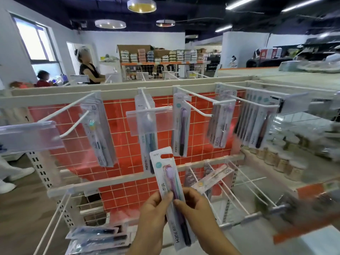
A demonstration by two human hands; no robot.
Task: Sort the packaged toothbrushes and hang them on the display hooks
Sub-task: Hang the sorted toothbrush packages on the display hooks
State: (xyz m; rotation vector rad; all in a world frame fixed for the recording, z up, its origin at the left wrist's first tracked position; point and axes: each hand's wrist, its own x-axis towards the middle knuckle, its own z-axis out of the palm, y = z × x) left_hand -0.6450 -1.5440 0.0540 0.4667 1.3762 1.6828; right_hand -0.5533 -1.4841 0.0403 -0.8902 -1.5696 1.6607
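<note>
Purple toothbrush pack (173,196) front and centre, held up tilted in front of the orange grid panel (125,144), its hang-hole end pointing up toward the upper row of hooks. Both hands are on it. The left hand (152,212) comes in from below, thumb (166,196) curled over the front of the card and the other fingers wrapped behind, a firm pinch on the left edge. The right hand (196,207) meets it from the other side, thumb tip (179,201) pressed on the front right beside the left thumb, fingers folded round the back edge. Neither hand is spread; both are gripping the pack at about mid-length.

Up above, a matching purple pack (181,126) hangs on the middle hook (195,100), with a blue-green pack (148,137) on the hook to its left, behind a clear label holder (150,122). More packs (255,122) hang in rows at the right. Down at the lower left, loose packs (97,238) lie in a pile.
</note>
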